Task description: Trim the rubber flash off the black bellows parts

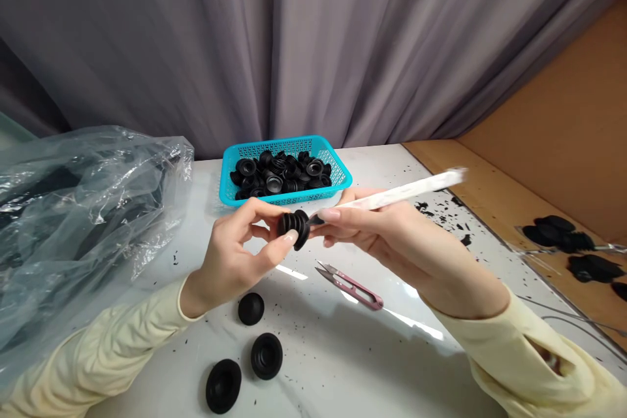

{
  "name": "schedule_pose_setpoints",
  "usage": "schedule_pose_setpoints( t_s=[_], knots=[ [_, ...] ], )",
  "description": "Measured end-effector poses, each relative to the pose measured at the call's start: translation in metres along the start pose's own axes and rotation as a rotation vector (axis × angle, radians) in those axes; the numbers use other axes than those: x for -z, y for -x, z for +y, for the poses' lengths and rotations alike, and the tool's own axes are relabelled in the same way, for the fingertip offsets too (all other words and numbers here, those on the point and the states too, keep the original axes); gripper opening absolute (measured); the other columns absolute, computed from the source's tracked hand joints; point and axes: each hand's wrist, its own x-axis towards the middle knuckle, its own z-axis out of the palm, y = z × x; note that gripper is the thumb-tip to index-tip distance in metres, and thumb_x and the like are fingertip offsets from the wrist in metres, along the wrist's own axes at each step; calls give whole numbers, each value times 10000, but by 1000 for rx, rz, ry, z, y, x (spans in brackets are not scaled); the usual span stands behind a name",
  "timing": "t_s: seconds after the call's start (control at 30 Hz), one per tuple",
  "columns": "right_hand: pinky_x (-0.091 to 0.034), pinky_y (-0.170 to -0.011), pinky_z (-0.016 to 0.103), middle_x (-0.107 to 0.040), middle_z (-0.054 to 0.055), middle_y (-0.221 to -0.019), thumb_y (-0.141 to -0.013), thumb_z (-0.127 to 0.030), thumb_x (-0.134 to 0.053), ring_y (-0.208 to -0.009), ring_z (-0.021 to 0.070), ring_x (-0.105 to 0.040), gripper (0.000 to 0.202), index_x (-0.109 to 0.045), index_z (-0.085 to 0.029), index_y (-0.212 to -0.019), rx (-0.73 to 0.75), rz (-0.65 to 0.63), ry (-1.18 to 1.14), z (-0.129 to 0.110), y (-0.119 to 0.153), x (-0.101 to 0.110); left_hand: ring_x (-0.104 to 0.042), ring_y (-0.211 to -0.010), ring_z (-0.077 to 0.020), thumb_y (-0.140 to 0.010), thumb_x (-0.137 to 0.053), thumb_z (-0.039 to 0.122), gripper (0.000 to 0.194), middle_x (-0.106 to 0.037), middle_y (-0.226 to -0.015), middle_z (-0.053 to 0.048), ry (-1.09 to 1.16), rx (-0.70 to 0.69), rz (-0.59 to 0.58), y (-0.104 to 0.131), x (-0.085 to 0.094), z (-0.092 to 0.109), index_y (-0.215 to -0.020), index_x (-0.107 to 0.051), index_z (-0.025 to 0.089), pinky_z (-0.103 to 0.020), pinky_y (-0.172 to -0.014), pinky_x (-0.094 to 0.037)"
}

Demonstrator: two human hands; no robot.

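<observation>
Between the thumb and fingers of my left hand [240,249] is a ribbed black rubber part [294,228]. My right hand [372,225] grips a long tool with a white handle [406,191], its dark tip touching or very near the right side of the part. The handle's far end, pointing up and right, is blurred. Below the hands, pink thread snips [355,287] lie on the white table. Three loose black rubber parts rest nearer the front: a domed one [251,309], a cupped one [266,356] and another cupped one [223,386].
A turquoise basket [287,199] full of black ribbed parts stands behind the hands. On the left lies a large clear plastic bag [93,209]. Black scraps [465,240] litter the white table [392,372]. Black pieces [556,233] and cables are at right, before a grey curtain [318,46].
</observation>
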Motion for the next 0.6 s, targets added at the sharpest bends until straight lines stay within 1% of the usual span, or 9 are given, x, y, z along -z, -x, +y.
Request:
schedule_pose_setpoints(
  t_s=[0.07,0.13,0.17,0.23,0.3,0.37,0.43,0.53,0.6],
  knots=[
    [-497,-627,211,-707,-1,-716,-800,-301,-728,-740,151,-674,184,-669,-190,-666,171,172,305,-1,6,-4,-649,-767,-150,-740,-661,162,234,-662,-876,-41,-5,48,-71,-5,3,0,-968,-605,159,-234,-602,-608],
    [-471,-577,222,-714,9,-732,-833,-267,-686,-706,152,-670,196,-643,-190,-658,377,284,604,0,12,-9,-650,-868,-193,-751,-659,224,314,-660,-940,-70,72,158,-144,-12,6,1,-1046,-573,162,-270,-632,-617],
    [-468,-573,223,-724,14,-768,-852,-228,-655,-699,145,-672,191,-629,-191,-667,481,303,724,3,14,-12,-652,-870,-202,-767,-646,264,319,-662,-935,-75,128,230,-171,-15,8,2,-1055,-561,158,-286,-635,-620],
    [-479,-589,216,-736,24,-878,-864,-137,-607,-698,130,-676,196,-591,-193,-677,659,291,893,8,15,-16,-662,-811,-196,-812,-602,330,295,-664,-870,-69,224,358,-205,-20,9,4,-1036,-557,144,-303,-626,-623],
    [-485,-576,216,-733,39,-944,-858,-92,-586,-652,118,-669,199,-574,-195,-688,738,253,978,12,14,-18,-665,-773,-185,-842,-573,354,283,-661,-828,-60,259,417,-200,-23,10,6,-1016,-564,132,-301,-622,-625],
    [-475,-524,228,-738,44,-925,-852,-108,-591,-587,121,-656,193,-584,-200,-682,701,232,975,12,13,-16,-668,-769,-182,-837,-591,350,282,-665,-837,-59,238,403,-179,-23,10,5,-1017,-574,133,-304,-629,-628],
    [-467,-499,239,-744,36,-862,-847,-181,-622,-590,144,-663,195,-607,-209,-655,585,236,867,7,12,-12,-671,-810,-192,-807,-641,334,296,-672,-881,-63,168,335,-139,-20,9,2,-1029,-580,147,-309,-647,-631],
    [-507,-614,273,-737,34,-802,-816,-318,-680,-796,220,-691,229,-635,-225,-612,346,280,626,-3,11,-6,-676,-838,-188,-732,-732,298,389,-675,-921,-56,-44,145,-53,-15,9,-4,-1061,-571,166,-282,-668,-632],
    [-509,-724,312,-726,35,-777,-793,-348,-698,-908,253,-669,241,-640,-231,-591,209,281,512,-6,10,-2,-684,-792,-162,-704,-761,269,424,-678,-920,-49,-196,-2,-24,-12,8,-7,-1061,-559,162,-250,-676,-630]
  ],
)
